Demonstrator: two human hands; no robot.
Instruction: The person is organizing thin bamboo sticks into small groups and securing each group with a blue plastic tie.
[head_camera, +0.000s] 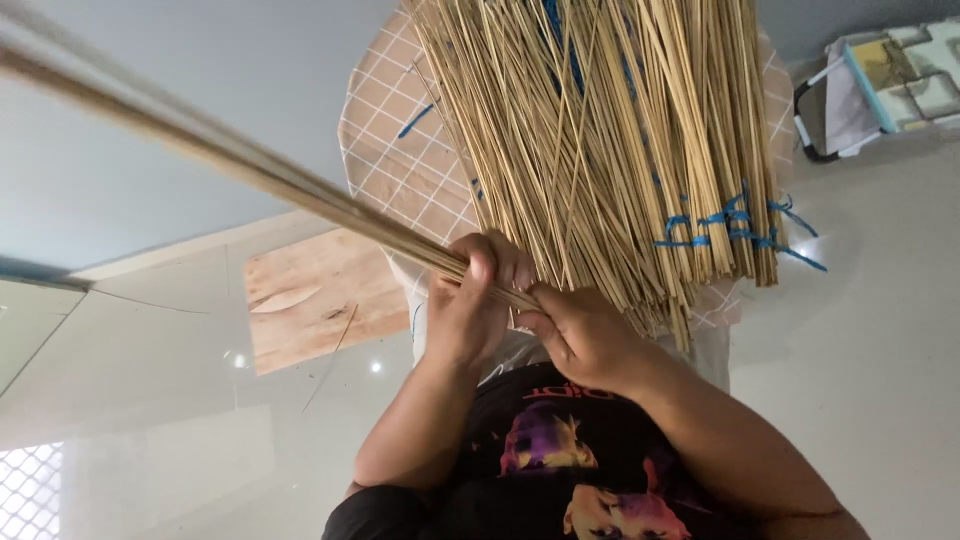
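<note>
The big bundle of sticks (620, 150) lies on a checked cloth (400, 150) over the lap, its long axis running from the body away toward the top of the view, tied with blue string (735, 225) near its right side. At the near end of the bundle both hands meet. The left hand (470, 305) and right hand (580, 335) are closed on a few long sticks (230, 160), which point up-left from the bundle. A wooden board (310, 295) lies left of the bundle, on the floor.

Even, soft daylight fills the view, fairly bright. Small glare spots shine on the glossy floor (150, 400) at eight o'clock. The stick (200, 150) running toward ten o'clock is blurred, too close to focus. Shadows are faint; edges bend slightly.
</note>
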